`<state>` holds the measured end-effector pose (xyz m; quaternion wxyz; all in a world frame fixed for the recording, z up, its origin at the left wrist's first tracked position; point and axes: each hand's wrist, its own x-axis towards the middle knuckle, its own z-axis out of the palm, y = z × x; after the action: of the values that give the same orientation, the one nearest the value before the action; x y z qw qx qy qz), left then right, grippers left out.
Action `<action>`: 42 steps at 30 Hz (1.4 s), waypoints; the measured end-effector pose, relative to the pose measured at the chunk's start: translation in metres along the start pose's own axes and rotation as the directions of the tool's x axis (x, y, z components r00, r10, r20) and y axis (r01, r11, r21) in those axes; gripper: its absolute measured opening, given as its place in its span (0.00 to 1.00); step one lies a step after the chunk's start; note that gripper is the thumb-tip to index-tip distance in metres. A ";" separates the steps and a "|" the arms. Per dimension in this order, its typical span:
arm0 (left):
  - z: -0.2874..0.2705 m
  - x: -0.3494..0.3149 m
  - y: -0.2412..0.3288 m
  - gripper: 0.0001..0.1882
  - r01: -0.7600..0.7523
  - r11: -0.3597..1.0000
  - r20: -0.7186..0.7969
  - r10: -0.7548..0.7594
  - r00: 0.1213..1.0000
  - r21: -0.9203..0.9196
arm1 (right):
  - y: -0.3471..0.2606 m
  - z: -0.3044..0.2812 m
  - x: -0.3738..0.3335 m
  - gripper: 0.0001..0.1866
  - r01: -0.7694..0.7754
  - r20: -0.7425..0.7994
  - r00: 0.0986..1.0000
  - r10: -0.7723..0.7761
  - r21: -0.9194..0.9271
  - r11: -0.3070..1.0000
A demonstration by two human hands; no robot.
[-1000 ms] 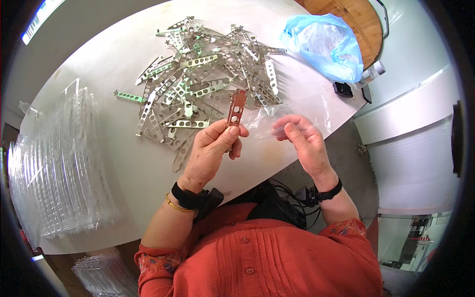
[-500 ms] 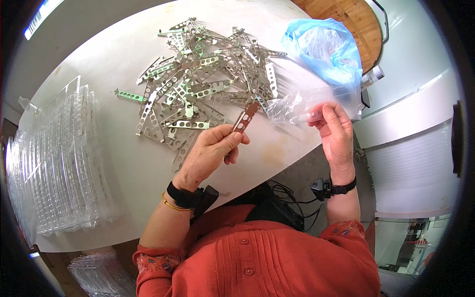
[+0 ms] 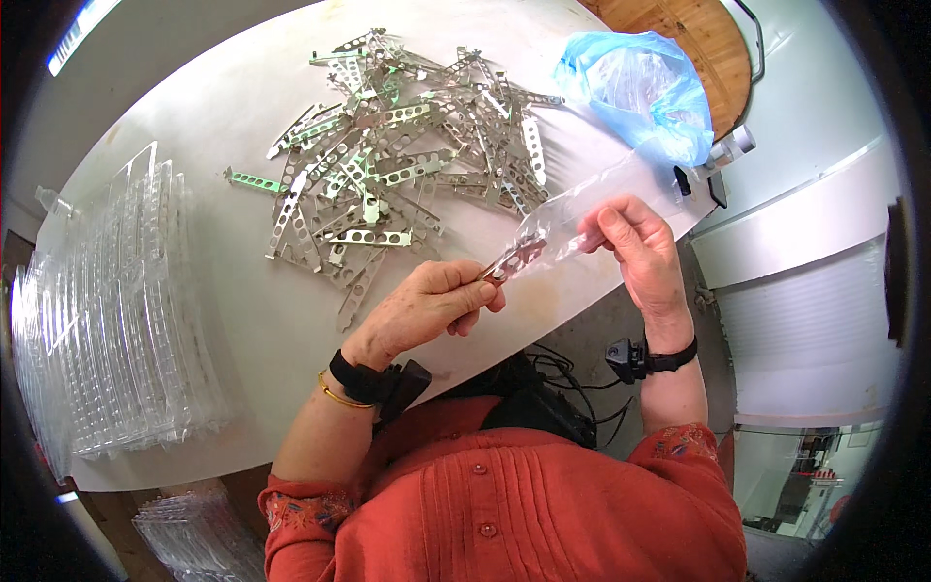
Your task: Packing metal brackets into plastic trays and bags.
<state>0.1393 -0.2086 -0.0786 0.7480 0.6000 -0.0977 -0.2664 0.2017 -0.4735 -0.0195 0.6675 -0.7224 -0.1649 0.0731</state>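
Note:
Between the thumb and fingers of my left hand (image 3: 441,301) is a slim perforated metal bracket (image 3: 517,256). Its far part is at the mouth of a clear plastic bag (image 3: 582,199) and seems to lie inside it. My right hand (image 3: 635,247) pinches the bag's near edge, with the bag stretching up and left from the fingers. Beyond both hands lies a loose heap of similar metal brackets (image 3: 398,170), silvery with greenish reflections.
Stacked clear plastic trays (image 3: 116,320) stand at the left of the white table (image 3: 262,388). A blue plastic bag (image 3: 640,97) sits at the back right, beside a small cylindrical object (image 3: 732,145). A round wooden surface (image 3: 679,48) is behind. More clear trays (image 3: 199,533) lie low at the left.
My left hand has moved a little right and tipped the bracket toward the clear bag, so its end now meets the bag's opening. My right hand still pinches the bag.

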 end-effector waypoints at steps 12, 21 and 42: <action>0.001 0.002 -0.006 0.15 0.015 1.000 0.025 -0.015 1.000 0.011 | 0.013 0.035 -0.005 0.11 -0.159 0.209 0.966 0.154 0.008 0.987; 0.006 0.002 -0.003 0.15 0.004 1.000 -0.008 -0.004 1.000 0.031 | 0.016 0.054 -0.007 0.09 -0.250 0.232 0.944 0.236 0.034 0.968; 0.006 0.007 -0.009 0.10 -0.049 0.998 -0.138 0.054 0.989 0.039 | 0.029 0.051 -0.008 0.15 -0.318 0.224 0.928 0.299 0.053 0.947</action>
<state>0.1398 -0.2186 -0.0864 0.7488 0.6276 -0.0655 -0.2028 0.1820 -0.4297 -0.0539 0.6573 -0.6973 -0.1162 0.2612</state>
